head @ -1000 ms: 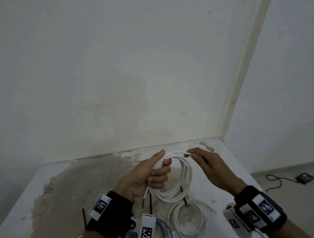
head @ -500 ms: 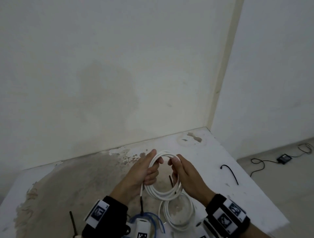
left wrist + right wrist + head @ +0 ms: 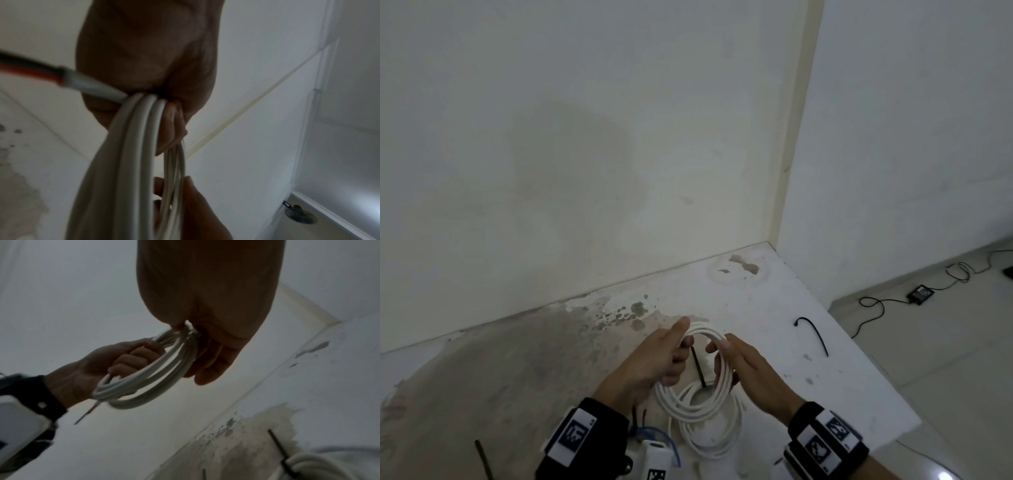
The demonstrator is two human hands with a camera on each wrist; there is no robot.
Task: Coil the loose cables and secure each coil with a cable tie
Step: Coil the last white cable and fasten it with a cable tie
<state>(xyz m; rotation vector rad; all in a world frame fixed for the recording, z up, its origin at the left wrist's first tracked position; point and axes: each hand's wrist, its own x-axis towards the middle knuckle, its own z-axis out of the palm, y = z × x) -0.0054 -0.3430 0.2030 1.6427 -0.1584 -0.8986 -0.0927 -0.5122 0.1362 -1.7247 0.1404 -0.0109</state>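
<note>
A white cable coil (image 3: 690,404) hangs in the air above the table, held by both hands. My left hand (image 3: 659,358) grips its left side with curled fingers; the strands (image 3: 135,146) run out of that fist, and the cable's stripped end (image 3: 41,73) pokes out beside it. My right hand (image 3: 743,368) holds the coil's right side, thumb on top, fingers (image 3: 209,363) wrapped under the strands (image 3: 148,374). A second white coil (image 3: 710,435) lies on the table below, with a black cable tie (image 3: 698,366) on it. Another black tie (image 3: 812,334) lies loose to the right.
The white, stained table (image 3: 517,377) meets the wall at the back; its right edge drops to a tiled floor with a black adapter (image 3: 920,294) and cord. A blue cable (image 3: 659,437) and a dark tie (image 3: 483,459) lie near the front edge.
My right hand moved from pinching the cable's end at the top of the coil to gripping the coil's right side. The coil and both hands dropped lower, over the second coil.
</note>
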